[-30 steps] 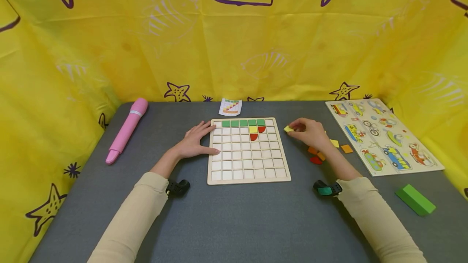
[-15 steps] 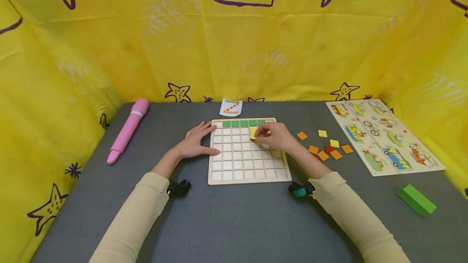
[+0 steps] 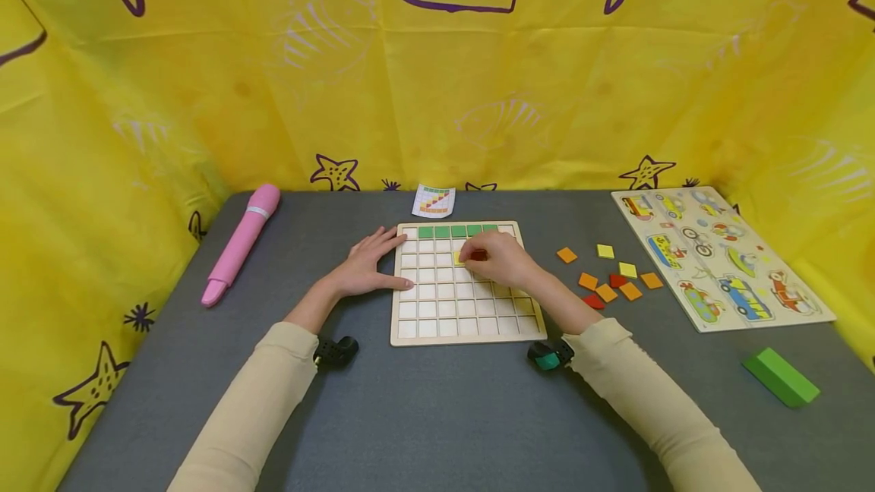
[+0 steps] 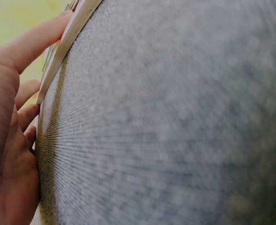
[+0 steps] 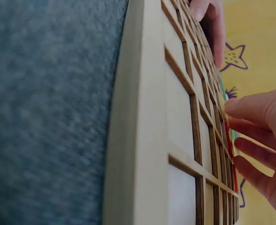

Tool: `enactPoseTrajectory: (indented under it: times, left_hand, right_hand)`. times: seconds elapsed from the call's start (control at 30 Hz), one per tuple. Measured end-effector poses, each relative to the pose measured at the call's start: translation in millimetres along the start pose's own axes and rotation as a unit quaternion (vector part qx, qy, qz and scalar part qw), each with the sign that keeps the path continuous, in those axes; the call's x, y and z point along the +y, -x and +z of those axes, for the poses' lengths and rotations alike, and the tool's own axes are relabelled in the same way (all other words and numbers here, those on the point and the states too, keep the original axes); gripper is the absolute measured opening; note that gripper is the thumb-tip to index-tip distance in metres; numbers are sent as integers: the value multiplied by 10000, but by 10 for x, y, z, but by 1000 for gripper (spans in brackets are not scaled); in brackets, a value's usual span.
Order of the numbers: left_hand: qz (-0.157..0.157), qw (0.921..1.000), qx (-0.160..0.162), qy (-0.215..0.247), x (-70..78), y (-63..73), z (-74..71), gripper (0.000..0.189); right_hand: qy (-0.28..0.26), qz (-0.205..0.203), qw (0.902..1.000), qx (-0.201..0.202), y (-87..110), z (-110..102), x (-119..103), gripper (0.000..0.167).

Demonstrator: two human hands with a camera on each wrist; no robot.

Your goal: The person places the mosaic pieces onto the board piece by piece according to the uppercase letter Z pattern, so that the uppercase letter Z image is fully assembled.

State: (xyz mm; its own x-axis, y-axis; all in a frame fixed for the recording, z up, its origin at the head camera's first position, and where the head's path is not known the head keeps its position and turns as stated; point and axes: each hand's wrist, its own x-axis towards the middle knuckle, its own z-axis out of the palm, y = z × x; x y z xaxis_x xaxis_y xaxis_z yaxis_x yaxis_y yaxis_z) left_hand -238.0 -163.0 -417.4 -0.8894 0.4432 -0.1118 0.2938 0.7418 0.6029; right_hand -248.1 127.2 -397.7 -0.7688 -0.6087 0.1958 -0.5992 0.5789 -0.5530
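Left hand (image 3: 364, 268): fingers wide on grid board's (image 3: 467, 341) left edge
Right hand (image 3: 502, 258): fingertips narrow, pinching yellow tile (image 3: 457, 258) at board's upper middle
Divider (image 5: 184, 164): uneven release could perch the tile there

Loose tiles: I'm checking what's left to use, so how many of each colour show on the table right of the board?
Orange tiles: 5
Yellow tiles: 2
Red tiles: 2
Total in sight: 9
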Motion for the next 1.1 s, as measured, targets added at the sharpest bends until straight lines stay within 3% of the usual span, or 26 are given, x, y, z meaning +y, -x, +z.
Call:
enactPoseTrajectory:
  times: [0.13, 0.4, 0.83, 1.1]
  left_hand:
    - [6, 10000, 2, 7, 1, 0, 1, 97]
    - [-9, 10000, 21, 26, -4, -1, 14, 97]
    - [-11, 10000, -18, 8, -6, -10, -7, 97]
    - [-33, 10000, -7, -9, -6, -21, 1, 98]
  right_hand:
    - [-293, 112, 9994, 129, 74, -29, 27, 11]
    - [-713, 950, 9925, 288, 441, -224, 150, 15]
    - [306, 1360, 9890, 494, 1346, -714, 511, 20]
    - [615, 1156, 9905, 420, 1632, -839, 519, 19]
